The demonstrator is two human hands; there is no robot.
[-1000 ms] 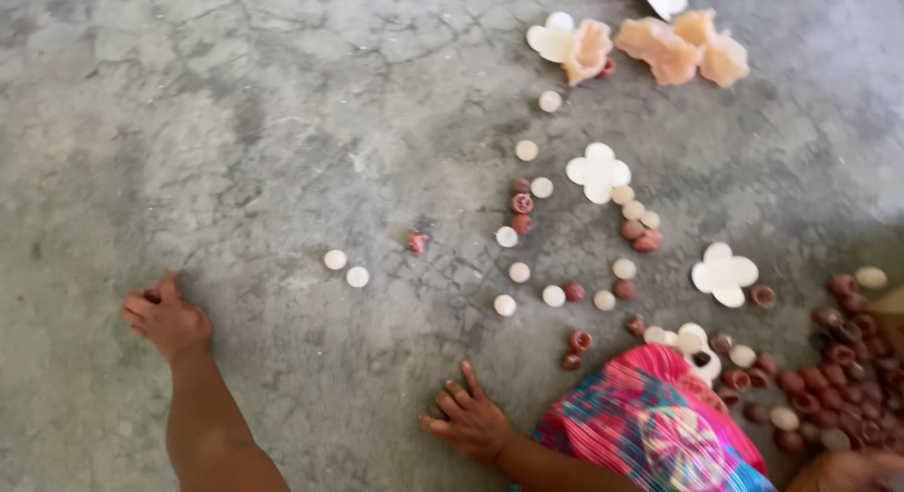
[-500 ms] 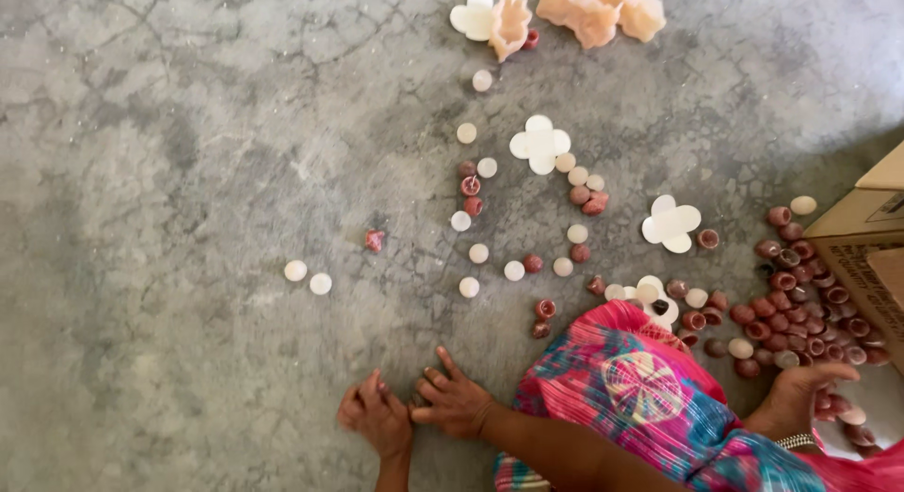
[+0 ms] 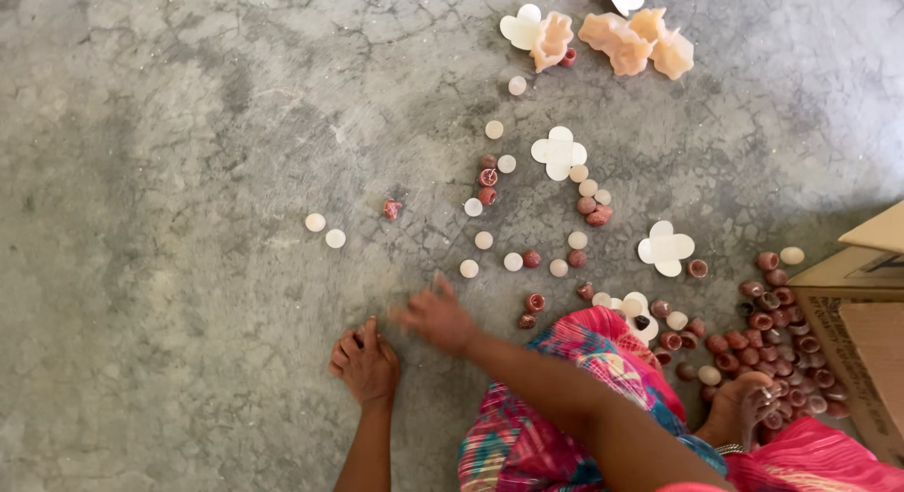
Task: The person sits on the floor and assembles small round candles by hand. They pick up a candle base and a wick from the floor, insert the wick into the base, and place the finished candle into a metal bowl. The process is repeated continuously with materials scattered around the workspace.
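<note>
Cracked grey concrete floor (image 3: 169,125) fills the view. Left hand (image 3: 365,365) rests flat on the floor near its bottom edge, holding nothing. Right hand (image 3: 435,315) is motion-blurred above the floor, fingers spread, apparently empty. The nearest small round pieces (image 3: 513,262) lie just beyond it. Cardboard box (image 3: 862,332) is cut off at the right edge.

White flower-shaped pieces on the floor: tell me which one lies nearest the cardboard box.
The white flower piece right of centre, beside a small red cup. The others lie further from the cardboard box, towards the middle and top of the floor.
</note>
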